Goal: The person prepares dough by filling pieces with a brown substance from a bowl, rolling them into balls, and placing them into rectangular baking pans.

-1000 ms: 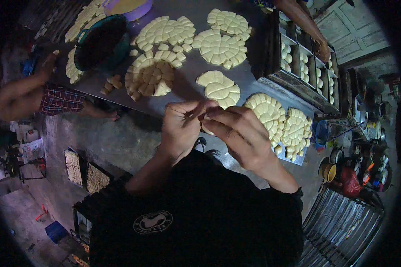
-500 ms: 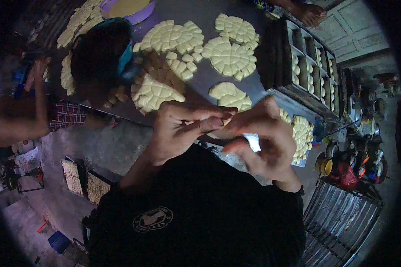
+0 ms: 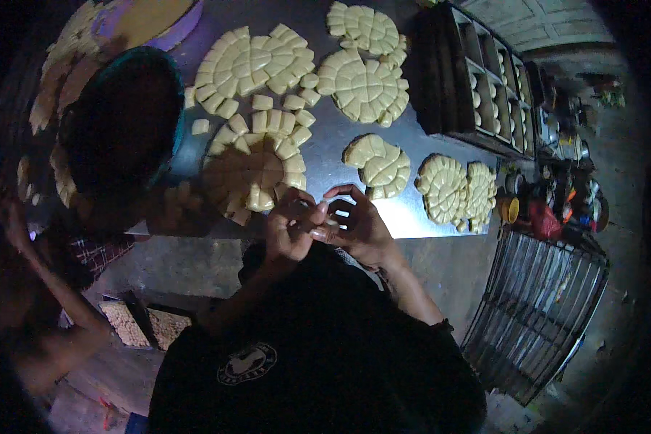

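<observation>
My left hand and my right hand meet in front of my chest at the table's near edge. Their thumbs and fingertips press together; something small and pale may sit between them, too small to name. Just beyond my left hand lies a ring of cut dough pieces, partly in shadow. A smaller dough round rests past my right hand. Farther off are two larger scored dough slabs, one on the left and one on the right.
The metal table carries more dough rounds at right. A dark compartmented rack holds pale dough balls. At left are a dark round thing with a teal rim, a purple basin and another person's arm. A slatted metal rack stands right.
My hands have come closer to my body, the right one turning with its fingers curled toward the left. The view has shifted, showing more tabletop. The other person's arm has moved lower.
</observation>
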Motion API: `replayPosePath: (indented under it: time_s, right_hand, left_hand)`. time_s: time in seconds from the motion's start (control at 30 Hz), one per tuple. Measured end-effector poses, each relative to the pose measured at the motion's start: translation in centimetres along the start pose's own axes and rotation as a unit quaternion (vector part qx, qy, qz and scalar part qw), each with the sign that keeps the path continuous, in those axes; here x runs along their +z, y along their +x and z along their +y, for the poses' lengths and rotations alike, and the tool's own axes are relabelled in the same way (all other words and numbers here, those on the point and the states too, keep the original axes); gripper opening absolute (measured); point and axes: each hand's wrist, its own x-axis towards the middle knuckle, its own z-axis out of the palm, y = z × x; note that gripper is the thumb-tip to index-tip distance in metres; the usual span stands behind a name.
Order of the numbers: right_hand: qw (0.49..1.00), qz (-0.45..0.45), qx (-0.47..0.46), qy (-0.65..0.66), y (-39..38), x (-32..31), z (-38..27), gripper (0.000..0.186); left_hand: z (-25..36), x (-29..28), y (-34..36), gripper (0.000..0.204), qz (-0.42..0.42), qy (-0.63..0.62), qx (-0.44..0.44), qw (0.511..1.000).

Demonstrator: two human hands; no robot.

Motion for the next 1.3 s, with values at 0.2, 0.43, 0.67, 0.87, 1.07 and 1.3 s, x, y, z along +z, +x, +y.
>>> replayPosePath:
  time_s: [0.2, 0.43, 0.67, 0.87, 1.07, 1.3]
  right_hand:
    - [0.994, 0.088, -0.064, -0.004, -0.2, 0.3, 6.0, 0.02]
    - [0.635, 0.259, -0.3, -0.663, 5.4, -6.2, 11.5, 0.047]
    - [0.815, 0.112, -0.356, -0.443, 11.6, -13.9, 9.9, 0.026]
    - [0.959, -0.029, -0.281, 0.034, 2.7, -12.9, 9.5, 0.025]
    - [0.802, 0.011, -0.535, -0.265, -7.6, -14.5, 0.6, 0.025]
    - [0.943, -0.04, -0.329, 0.028, -5.4, -9.2, -2.2, 0.027]
  left_hand:
    - [-0.7, -2.6, 0.7, 0.022, 0.118, 0.118, -0.018, 0.986]
    - [1.5, -4.1, -0.1, 0.027, -0.003, 0.598, 0.137, 0.79]
    - [1.1, 5.0, 9.8, 0.073, -0.191, 0.382, 0.096, 0.899]
    - [-9.0, 3.3, 15.6, 0.073, -0.36, 0.594, 0.361, 0.622]
    - [-2.8, 9.5, 8.2, 0.049, -0.197, 0.55, 0.397, 0.708]
    - [4.6, 12.0, -2.1, 0.052, 0.092, 0.236, 0.647, 0.72]
